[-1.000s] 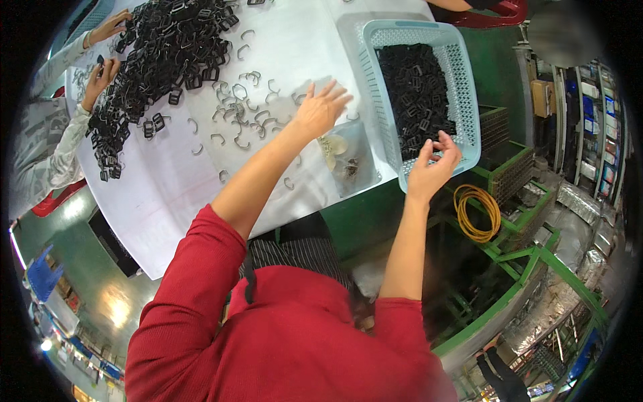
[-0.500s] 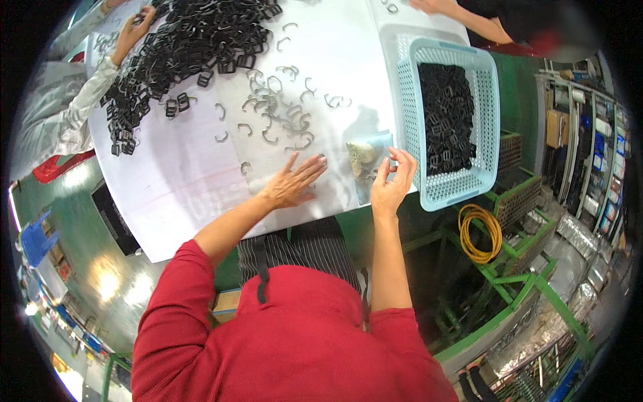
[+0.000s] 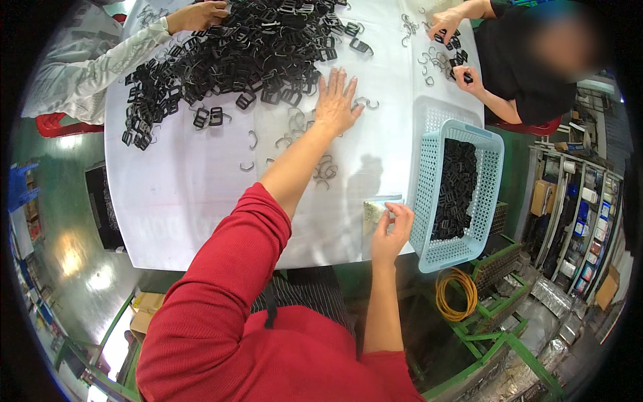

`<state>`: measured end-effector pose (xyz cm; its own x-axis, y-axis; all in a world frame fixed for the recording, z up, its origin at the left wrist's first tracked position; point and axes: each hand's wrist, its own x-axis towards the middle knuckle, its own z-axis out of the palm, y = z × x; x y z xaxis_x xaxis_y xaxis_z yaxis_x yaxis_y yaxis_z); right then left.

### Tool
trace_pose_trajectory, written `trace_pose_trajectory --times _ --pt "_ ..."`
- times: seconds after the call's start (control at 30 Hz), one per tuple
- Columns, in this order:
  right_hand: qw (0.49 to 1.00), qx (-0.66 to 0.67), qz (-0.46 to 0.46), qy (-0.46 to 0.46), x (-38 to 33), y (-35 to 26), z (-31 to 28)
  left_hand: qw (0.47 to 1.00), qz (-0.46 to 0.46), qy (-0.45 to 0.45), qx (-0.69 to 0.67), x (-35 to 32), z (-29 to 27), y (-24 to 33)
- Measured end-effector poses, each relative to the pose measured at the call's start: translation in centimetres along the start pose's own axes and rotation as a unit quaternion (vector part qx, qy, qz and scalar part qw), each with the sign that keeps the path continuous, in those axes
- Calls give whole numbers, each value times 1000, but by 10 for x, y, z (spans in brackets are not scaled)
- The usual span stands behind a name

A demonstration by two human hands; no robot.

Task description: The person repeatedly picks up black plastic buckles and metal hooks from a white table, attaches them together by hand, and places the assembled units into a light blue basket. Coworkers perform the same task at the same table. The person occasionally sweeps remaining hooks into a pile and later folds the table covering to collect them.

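Note:
My left hand (image 3: 337,106) reaches across the white table, palm down with fingers spread. Its fingertips are at the right edge of a big heap of black plastic buckles (image 3: 248,50), many with thin metal rings attached. Loose C-shaped metal rings (image 3: 325,171) lie around and below my left wrist. Near the front edge, my right hand (image 3: 395,234) hovers with fingers loosely curled and thumb apart, nothing visible between them. Partly behind its fingertips lies a flat packet (image 3: 370,224), pale green and blue. Right of that hand a light-blue perforated basket (image 3: 418,228) holds many black buckles.
Across the table, a co-worker's hand (image 3: 213,13) touches the heap at the left. Another co-worker's hands (image 3: 469,79) handle buckles at the far right, beside loose rings. Below the basket, a coiled yellow hose (image 3: 440,301) hangs by a green metal frame (image 3: 499,348).
My left hand has moved forward from the near table area to the heap's edge. My right hand stays by the packet. The view has shifted, showing more of the right co-worker.

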<state>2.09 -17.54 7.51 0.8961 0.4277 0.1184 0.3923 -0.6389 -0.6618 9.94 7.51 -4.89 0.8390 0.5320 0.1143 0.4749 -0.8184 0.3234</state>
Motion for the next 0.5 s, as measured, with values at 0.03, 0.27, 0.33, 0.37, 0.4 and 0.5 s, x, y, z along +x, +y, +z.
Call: trace_pose_trajectory --times 0.03,0.27,0.33,0.37,0.4,0.5 --pt "999 -9 -33 -26 2 8 6 999 42 20 0 -3 3 -9" --pt "991 -33 -125 -34 122 49 121 993 109 -19 -49 -132 -32 -53" --pt "985 -93 -145 -27 149 49 149 993 65 -30 -89 -172 -60 -71" --pt "978 -136 -152 -33 155 46 159 992 61 -30 -104 -191 -75 -74" --pt "970 -174 -164 -43 152 37 174 988 87 -36 -124 -217 -80 -82" --pt "952 -145 -254 -89 107 -10 216 965 169 -130 -151 -297 -73 -79"
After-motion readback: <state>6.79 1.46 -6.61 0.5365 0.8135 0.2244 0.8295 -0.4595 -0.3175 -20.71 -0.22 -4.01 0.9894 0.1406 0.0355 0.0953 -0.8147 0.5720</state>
